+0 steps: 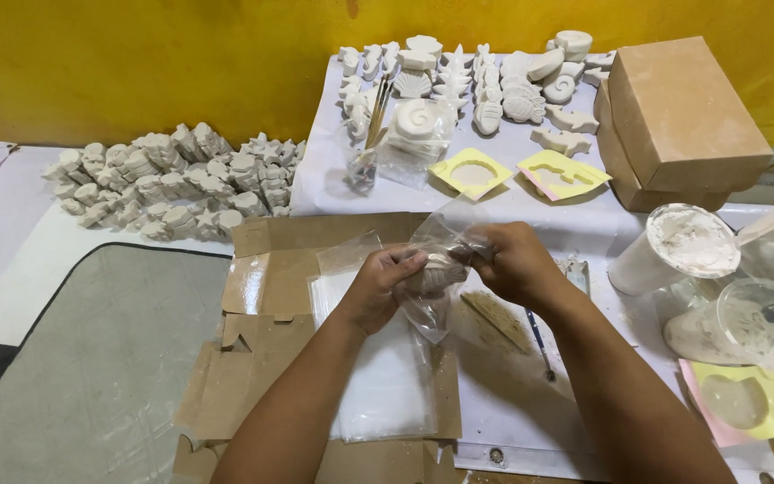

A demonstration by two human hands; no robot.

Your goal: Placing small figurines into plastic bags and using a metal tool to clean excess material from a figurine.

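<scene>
My left hand (385, 285) and right hand (511, 262) meet over the middle of the bench (530, 403), both working a clear bag (439, 269). My left fingers are clamped around a small white cast (436, 276) through the plastic, and my right fingers are pinched together on the bag's upper edge, just right of the cast. The bag hangs a little below my hands (its lower end is crumpled, so I cannot tell what else is inside).

Under my hands lies flattened cardboard (266, 296) with a stack of clear bags (387, 376) on it. Just right of that stack lies a flat wooden stick (497, 318), and a thin brush (539, 342) lies beside it.

At the far left a heap of white casts (167, 179) sits on the white sheet. On the far side more casts (485, 85) lie in rows, with a jar of brushes (365, 157) and two yellow moulds (517, 173) near them. A brown box (678, 116) stands at the far right. Nearer on the right are a tub of plaster (678, 246), a clear cup (759, 318) and another yellow mould (745, 403). A grey mat (82, 358) covers the near left.
</scene>
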